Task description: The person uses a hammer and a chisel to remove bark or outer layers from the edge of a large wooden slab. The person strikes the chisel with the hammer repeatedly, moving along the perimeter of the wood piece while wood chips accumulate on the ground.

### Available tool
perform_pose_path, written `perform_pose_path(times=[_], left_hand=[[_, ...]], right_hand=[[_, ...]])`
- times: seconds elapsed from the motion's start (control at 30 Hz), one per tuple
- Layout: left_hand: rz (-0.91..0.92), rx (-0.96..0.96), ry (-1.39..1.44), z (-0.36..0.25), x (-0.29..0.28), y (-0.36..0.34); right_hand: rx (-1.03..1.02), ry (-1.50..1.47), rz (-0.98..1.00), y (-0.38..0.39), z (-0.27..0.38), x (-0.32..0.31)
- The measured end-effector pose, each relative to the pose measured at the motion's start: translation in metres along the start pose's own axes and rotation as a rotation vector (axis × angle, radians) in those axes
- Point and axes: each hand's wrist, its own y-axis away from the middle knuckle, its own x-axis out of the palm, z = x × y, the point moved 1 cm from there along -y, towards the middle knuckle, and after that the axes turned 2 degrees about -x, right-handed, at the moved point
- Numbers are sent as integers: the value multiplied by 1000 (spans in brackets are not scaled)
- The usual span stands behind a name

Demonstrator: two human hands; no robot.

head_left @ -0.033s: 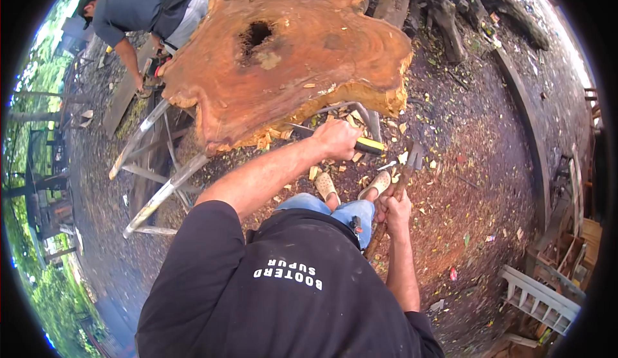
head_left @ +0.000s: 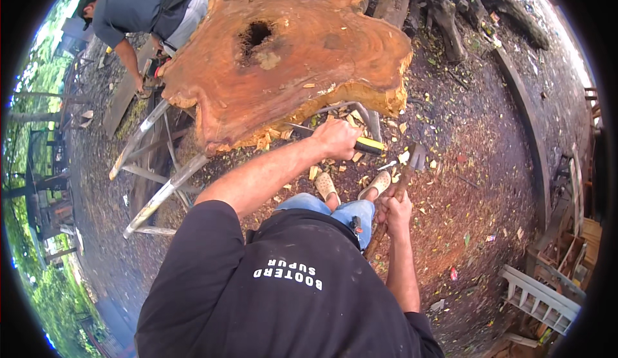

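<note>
My left hand [head_left: 336,139] is closed around a chisel [head_left: 369,145] with a yellow and black handle. Its blade points left toward the rough near edge of a large reddish-brown wood slab [head_left: 309,49]; whether the tip touches the wood I cannot tell. To the right and lower, my right hand [head_left: 395,208] grips a hammer [head_left: 417,158] by its wooden handle, the metal head up and apart from the chisel. A dark hole pierces the slab. Pale chips cling along its freshly cut edge.
Metal legs [head_left: 164,194] hold up the slab at the left. Another person [head_left: 147,10] bends beside its far left side. Wood chips litter the ground around my shoes [head_left: 327,186]. At right lie a long plank [head_left: 524,120], tangled roots [head_left: 450,23] and a ladder [head_left: 541,299].
The hammer head has shifted very slightly to the right. My left hand and the chisel stay where they were.
</note>
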Motion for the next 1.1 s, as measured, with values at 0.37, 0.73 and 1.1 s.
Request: perform_pose_path(times=[0.37, 0.73, 1.1], left_hand=[[-11, 35, -87, 6, 16, 2], [-19, 14, -100, -1, 5, 14], [-26, 75, -83, -3, 5, 10]], right_hand=[[158, 2, 71, 0, -17, 15], [111, 130, 105, 19, -4, -17], [78, 96, -16, 42, -17, -10]])
